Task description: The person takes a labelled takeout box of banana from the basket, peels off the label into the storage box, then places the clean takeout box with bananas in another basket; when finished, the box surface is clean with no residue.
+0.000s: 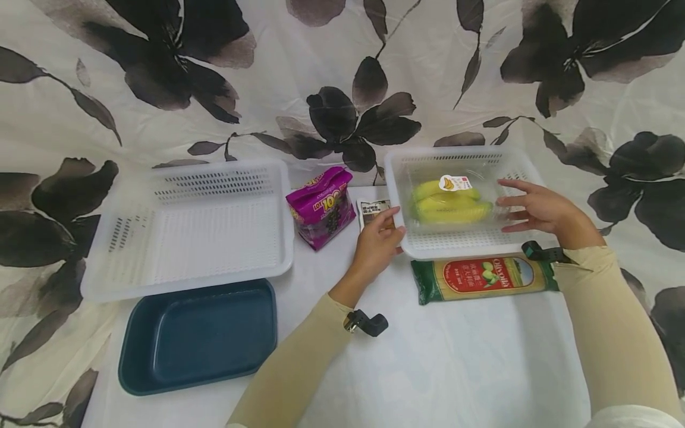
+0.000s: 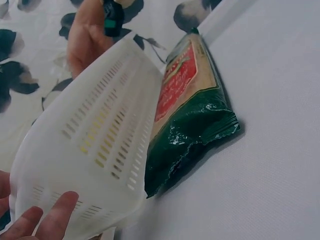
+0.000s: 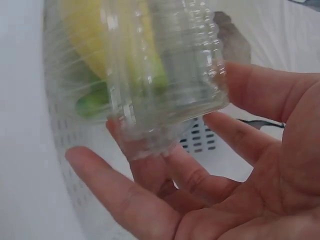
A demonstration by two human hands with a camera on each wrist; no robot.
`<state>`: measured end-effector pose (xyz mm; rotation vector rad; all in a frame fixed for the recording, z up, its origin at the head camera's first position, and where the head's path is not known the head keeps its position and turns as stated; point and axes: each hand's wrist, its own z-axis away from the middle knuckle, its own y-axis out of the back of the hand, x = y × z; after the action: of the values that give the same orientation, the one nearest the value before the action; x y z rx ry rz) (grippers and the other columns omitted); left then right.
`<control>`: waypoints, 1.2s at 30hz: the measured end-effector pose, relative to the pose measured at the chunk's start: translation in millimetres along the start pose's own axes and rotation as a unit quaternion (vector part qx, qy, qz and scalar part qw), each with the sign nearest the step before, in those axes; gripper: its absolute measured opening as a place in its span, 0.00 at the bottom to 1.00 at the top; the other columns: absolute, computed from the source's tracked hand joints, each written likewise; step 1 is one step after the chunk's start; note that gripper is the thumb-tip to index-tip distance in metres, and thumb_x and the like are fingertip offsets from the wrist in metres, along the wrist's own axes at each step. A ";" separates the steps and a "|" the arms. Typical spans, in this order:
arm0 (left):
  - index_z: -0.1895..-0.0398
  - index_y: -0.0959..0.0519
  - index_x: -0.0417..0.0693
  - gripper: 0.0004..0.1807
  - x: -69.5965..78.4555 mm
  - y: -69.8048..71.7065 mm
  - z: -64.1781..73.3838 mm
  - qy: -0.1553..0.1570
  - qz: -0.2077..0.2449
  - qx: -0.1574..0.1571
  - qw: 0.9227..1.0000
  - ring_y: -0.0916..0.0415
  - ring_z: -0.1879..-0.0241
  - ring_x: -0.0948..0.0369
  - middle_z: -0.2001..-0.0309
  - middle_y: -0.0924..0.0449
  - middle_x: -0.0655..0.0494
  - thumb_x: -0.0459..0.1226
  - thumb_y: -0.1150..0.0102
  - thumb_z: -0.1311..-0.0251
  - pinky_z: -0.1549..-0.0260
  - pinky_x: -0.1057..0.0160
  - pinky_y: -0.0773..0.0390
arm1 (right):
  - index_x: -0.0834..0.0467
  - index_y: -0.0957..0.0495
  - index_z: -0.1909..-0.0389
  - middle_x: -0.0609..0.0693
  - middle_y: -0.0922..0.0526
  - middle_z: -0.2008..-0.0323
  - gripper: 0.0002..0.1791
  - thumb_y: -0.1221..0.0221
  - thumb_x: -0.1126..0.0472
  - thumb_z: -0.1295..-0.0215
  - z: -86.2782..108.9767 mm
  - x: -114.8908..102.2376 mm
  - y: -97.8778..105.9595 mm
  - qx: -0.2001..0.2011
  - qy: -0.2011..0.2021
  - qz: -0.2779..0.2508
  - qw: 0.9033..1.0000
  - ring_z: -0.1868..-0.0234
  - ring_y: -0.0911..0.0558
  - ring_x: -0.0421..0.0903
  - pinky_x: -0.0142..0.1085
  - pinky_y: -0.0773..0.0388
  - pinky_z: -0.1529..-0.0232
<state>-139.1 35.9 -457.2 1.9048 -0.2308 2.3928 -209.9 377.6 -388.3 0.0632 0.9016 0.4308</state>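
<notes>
On the right stands a white perforated basket [image 1: 460, 246] holding a clear plastic box of bananas [image 1: 455, 205] with a white label. My left hand [image 1: 377, 241] grips the basket's left edge; in the left wrist view its fingers [image 2: 60, 215] lie against the outer wall below the rim. Inside the basket, my right hand [image 1: 540, 208] is at the right end of the banana box, fingers extended and spread. The right wrist view shows thumb and fingertips [image 3: 80, 157] around the box's ribbed clear end [image 3: 170, 80]. Before the basket lies a green-ended Olivoilà pasta bag [image 1: 487, 279].
Left of my left hand a purple bag of grape candy [image 1: 322, 208] stands upright. A small printed packet [image 1: 374, 207] lies partly behind that hand. Farther left are a second white basket [image 1: 198, 232] and a dark blue tray [image 1: 214, 333] in front of it. A floral cloth [image 1: 342, 71] hangs behind.
</notes>
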 end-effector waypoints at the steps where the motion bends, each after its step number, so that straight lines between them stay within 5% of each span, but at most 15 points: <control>1: 0.29 0.28 0.65 0.27 0.0 -0.3 0.1 -0.001 0.000 0.000 1.000 0.19 0.42 0.56 0.36 0.25 0.50 0.36 0.41 0.28 0.56 0.60 0.13 | 0.45 0.66 0.17 0.57 0.47 0.27 0.45 0.46 0.51 0.21 1.8 -0.4 -0.3 0.000 0.003 -0.002 1.000 0.29 0.37 0.63 0.53 0.19 0.40; 5: 0.29 0.27 0.66 0.27 -1.0 -1.0 -0.2 -0.004 -0.005 0.003 1.000 0.19 0.42 0.56 0.36 0.25 0.50 0.36 0.41 0.28 0.56 0.60 0.12 | 0.45 0.63 0.16 0.49 0.42 0.34 0.46 0.44 0.48 0.23 8.5 -2.0 -1.2 0.004 0.015 -0.005 1.000 0.38 0.26 0.53 0.50 0.19 0.40; 11: 0.29 0.27 0.66 0.26 -1.8 -0.2 -1.5 -0.010 -0.005 -0.001 1.000 0.20 0.42 0.56 0.36 0.25 0.50 0.36 0.41 0.28 0.56 0.59 0.12 | 0.44 0.61 0.16 0.49 0.44 0.32 0.45 0.45 0.48 0.23 15.9 -0.8 -0.7 0.016 0.028 -0.006 0.999 0.50 0.21 0.39 0.43 0.17 0.43; 25: 0.27 0.29 0.58 0.28 0.1 3.5 -3.5 -0.011 0.007 -0.020 1.000 0.19 0.42 0.54 0.34 0.25 0.48 0.34 0.40 0.29 0.57 0.60 0.12 | 0.36 0.58 0.17 0.41 0.39 0.37 0.43 0.45 0.42 0.25 39.0 1.7 -4.5 0.070 0.049 -0.010 0.996 0.49 0.23 0.40 0.38 0.15 0.46; 36: 0.32 0.25 0.59 0.27 2.6 12.1 -11.2 0.005 0.020 -0.046 0.999 0.17 0.44 0.55 0.39 0.20 0.50 0.33 0.36 0.32 0.55 0.56 0.12 | 0.33 0.57 0.18 0.38 0.37 0.42 0.45 0.41 0.47 0.26 60.4 -2.7 -12.5 0.058 0.069 -0.031 0.995 0.57 0.16 0.34 0.33 0.14 0.53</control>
<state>-152.3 25.7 -458.0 1.8643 -0.3734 2.3723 -160.5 372.7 -351.5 0.1118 1.0618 0.3283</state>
